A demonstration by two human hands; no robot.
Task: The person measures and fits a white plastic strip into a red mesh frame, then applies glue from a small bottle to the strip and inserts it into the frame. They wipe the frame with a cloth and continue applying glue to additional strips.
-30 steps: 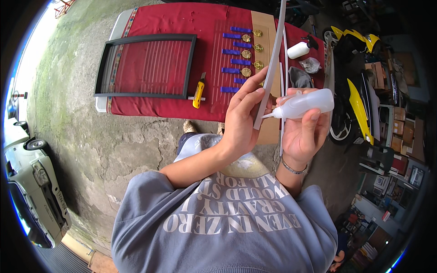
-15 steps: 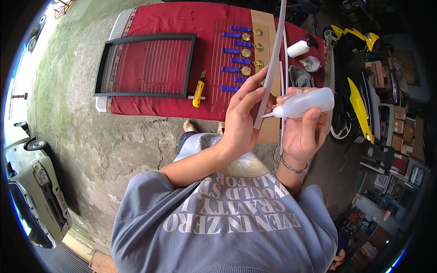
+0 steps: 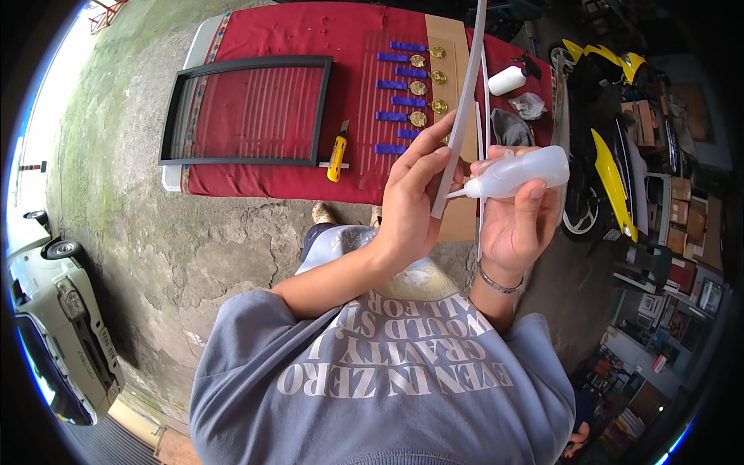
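Note:
My left hand grips a long white strip near its lower end, fingers behind and thumb along its face. The strip stands tilted and runs up past the top of the view. In my right hand lies a translucent white squeeze bottle, held sideways with its thin nozzle pointing left. The nozzle tip is at the strip's lower part; whether it touches I cannot tell. Beyond my hands, gold medals with blue ribbons lie in staggered rows on a red-covered table.
A black frame and a yellow utility knife lie on the table's left part. At the right are a white spray bottle, a crumpled plastic bag and a grey cloth. Yellow motorcycle parts stand beyond; a white vehicle is far left.
Both hands hold almost the same pose, with the nozzle still at the strip. The view has shifted very slightly.

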